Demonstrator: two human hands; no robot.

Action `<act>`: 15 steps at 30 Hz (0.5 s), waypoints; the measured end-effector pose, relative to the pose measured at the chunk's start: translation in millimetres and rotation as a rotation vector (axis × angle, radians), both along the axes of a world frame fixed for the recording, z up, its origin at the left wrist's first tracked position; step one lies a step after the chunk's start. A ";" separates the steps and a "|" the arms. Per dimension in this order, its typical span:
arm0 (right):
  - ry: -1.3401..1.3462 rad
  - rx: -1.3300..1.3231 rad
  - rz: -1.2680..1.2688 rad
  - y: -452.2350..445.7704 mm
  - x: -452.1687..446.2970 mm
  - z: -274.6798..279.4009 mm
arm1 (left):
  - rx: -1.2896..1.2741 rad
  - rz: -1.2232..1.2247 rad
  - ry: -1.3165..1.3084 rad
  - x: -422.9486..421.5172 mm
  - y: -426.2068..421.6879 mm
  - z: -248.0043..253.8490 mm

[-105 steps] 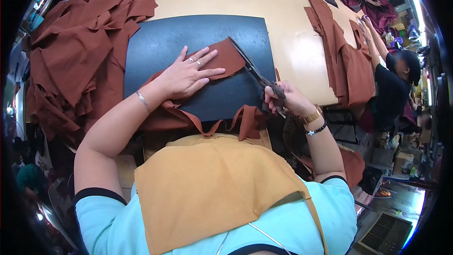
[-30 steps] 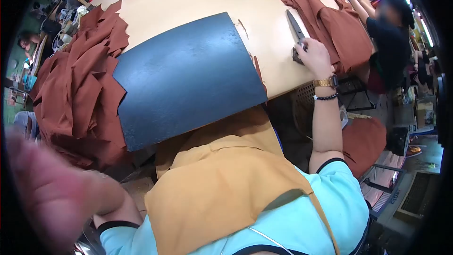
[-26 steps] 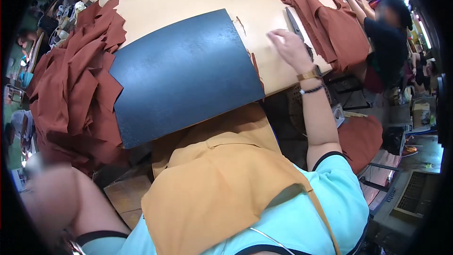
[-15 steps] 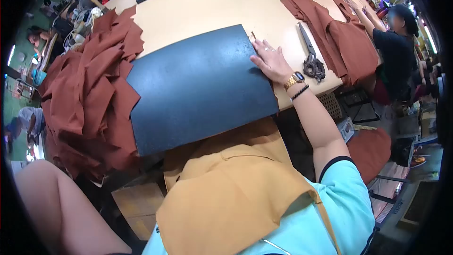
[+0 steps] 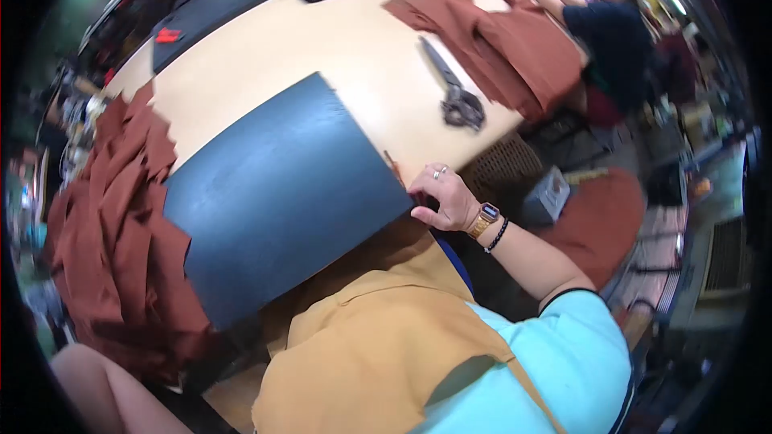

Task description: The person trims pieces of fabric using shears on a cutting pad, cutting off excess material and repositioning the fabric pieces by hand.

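Dark blue board [image 5: 281, 201] lies left of centre in the frame, flat on the pale counter [image 5: 265, 64], and our right hand [image 5: 450, 201] is at its lower right corner. Our fingers are bent inward there; we cannot tell whether they pinch anything. On that wrist we wear a gold watch [image 5: 484, 220] and a black bracelet [image 5: 497, 236]. Just above the hand, thin brown scraps [image 5: 392, 162] lie along the board's right edge. Farther up, right of centre, our scissors [image 5: 452, 87] lie on the counter, their handles wrapped. Beyond them is a stack of brown fabric [image 5: 498, 40], with a person in a dark top [image 5: 607, 44] beside it at the upper right. At the left of the frame we see a heap of brown cloth [image 5: 121, 225] against the board. At the upper left, a second dark board [image 5: 221, 16] bears a red tool [image 5: 168, 35]. Our left hand is out of view.
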State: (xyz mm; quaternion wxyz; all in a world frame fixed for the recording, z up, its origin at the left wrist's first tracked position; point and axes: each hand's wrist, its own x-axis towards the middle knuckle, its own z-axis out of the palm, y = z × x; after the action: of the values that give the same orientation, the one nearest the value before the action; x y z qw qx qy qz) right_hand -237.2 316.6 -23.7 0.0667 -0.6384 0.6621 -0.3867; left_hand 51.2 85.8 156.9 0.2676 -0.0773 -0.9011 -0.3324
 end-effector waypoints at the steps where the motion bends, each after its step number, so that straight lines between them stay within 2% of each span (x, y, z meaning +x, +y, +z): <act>1: 0.057 0.042 0.032 14.4 3.1 -3.1 | -0.004 0.031 -0.001 -2.2 -2.9 -4.0; 4: 0.231 0.089 0.025 62.6 -0.2 -9.3 | 0.019 0.114 0.016 -15.9 -11.5 -21.4; 9: 0.252 0.447 -0.526 182.7 -48.0 -50.5 | 0.109 0.204 0.051 -29.9 -20.4 -54.4; 10: 0.363 0.537 -0.671 216.1 -58.2 -59.0 | 0.129 0.216 0.057 -31.0 -22.1 -59.5; 13: 0.462 1.148 -1.169 304.8 -68.8 -73.6 | 0.187 0.250 0.068 -32.6 -25.2 -72.4; 14: 0.366 1.249 -1.259 326.2 -74.4 -71.0 | 0.206 0.261 0.072 -32.6 -26.2 -75.7; 15: 0.394 1.334 -1.372 339.2 -73.7 -67.7 | 0.223 0.272 0.074 -32.5 -26.7 -78.5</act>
State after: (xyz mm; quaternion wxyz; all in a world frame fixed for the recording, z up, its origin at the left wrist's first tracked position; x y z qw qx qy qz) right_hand -310.9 655.8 -91.4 0.0627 0.0013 0.9721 0.2262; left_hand 18.8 59.0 78.3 0.3497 0.0633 -0.8504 -0.3879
